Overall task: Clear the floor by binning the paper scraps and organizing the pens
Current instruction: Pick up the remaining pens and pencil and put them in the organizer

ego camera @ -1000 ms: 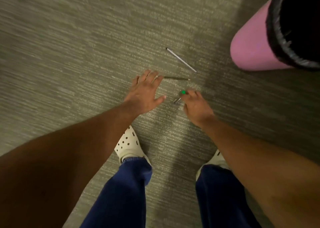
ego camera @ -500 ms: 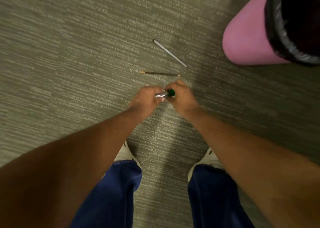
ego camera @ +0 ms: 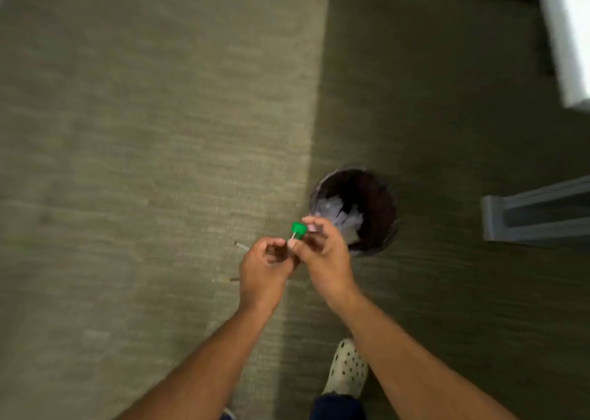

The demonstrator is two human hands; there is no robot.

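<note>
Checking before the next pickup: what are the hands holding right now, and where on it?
Both hands share a green-capped pen: right hand pinches just below the cap, left hand grips the lower barrel.

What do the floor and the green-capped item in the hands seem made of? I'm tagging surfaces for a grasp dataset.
Floor: looks like low-pile woven carpet, matte grey-green, with fine ribbed lines. Green cap: probably plastic, a smooth saturated colour; the blurred stub below it glints silvery, perhaps metal. Right hand and left hand hold it.
</note>
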